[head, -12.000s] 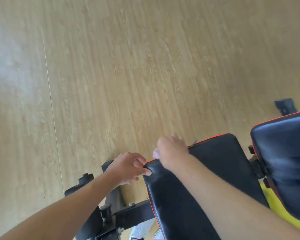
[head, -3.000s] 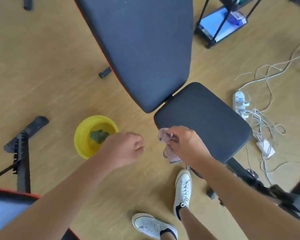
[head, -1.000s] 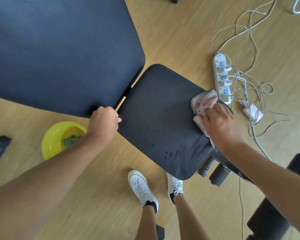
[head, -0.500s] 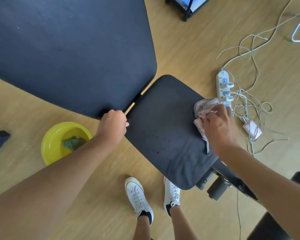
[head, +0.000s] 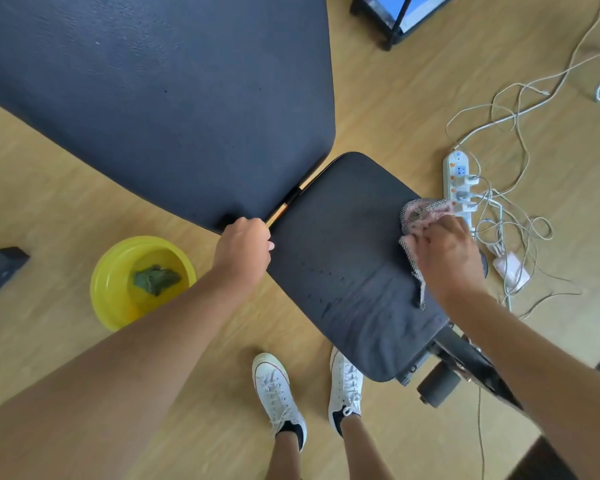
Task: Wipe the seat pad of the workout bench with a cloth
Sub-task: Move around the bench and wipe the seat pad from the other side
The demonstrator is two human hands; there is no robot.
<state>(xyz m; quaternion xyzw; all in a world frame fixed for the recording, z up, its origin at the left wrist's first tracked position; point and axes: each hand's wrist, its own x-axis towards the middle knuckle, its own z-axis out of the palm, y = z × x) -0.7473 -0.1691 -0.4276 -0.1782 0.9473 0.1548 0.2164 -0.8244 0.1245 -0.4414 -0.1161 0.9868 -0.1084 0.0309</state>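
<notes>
The black seat pad (head: pixel 340 244) of the workout bench lies in the middle of the view, below the large black back pad (head: pixel 160 98). Its near half shows a damp, streaked patch and a few droplets. My right hand (head: pixel 447 261) presses a pink mesh cloth (head: pixel 421 211) onto the pad's right edge and is closed around it. My left hand (head: pixel 243 249) grips the pad's left corner, at the gap between the two pads.
A yellow bowl (head: pixel 110 289) with water and a green cloth (head: pixel 156 279) stands on the wooden floor at left. A white power strip (head: pixel 458 178) with tangled cables lies right of the seat. My white shoes (head: pixel 278 389) and a black foam roller (head: pixel 437 386) are below it.
The right hand with the cloth has stayed at the pad's right edge, shifting slightly. The left hand keeps its hold at the corner. The camera has drawn a little closer.
</notes>
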